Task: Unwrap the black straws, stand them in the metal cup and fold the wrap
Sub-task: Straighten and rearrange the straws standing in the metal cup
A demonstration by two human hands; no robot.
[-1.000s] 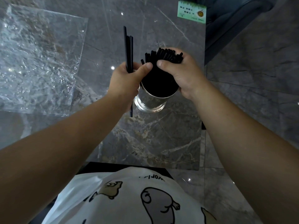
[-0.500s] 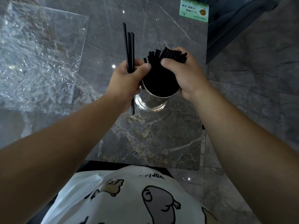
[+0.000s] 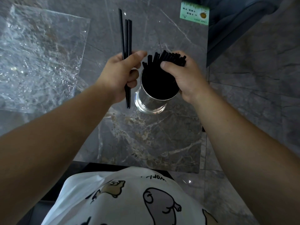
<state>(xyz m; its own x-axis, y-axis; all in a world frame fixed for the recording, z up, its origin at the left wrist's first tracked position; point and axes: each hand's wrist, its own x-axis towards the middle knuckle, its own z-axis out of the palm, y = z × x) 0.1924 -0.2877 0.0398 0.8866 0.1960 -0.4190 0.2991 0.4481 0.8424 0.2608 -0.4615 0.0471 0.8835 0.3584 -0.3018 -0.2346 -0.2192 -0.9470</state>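
A shiny metal cup [image 3: 150,104] stands on the marble table, full of black straws [image 3: 164,62] that fan out over its far rim. My right hand [image 3: 183,75] is closed around the tops of that bundle, thumb pressing on them. Just left of the cup, my left hand [image 3: 120,75] grips three loose black straws [image 3: 126,34] held upright; their upper ends rise well above my fist and their lower ends poke out beneath it. The clear plastic wrap [image 3: 39,57] lies crumpled and spread flat on the table at the far left.
The grey marble table [image 3: 146,140] ends at its right edge near x 1270, with tiled floor [image 3: 253,98] beyond. A green card [image 3: 194,13] lies at the table's far right corner. A dark chair [image 3: 240,18] stands at the upper right.
My left hand has shifted slightly left, away from the cup, with the three straws still in it. My right hand stays closed on the bundle in the cup.
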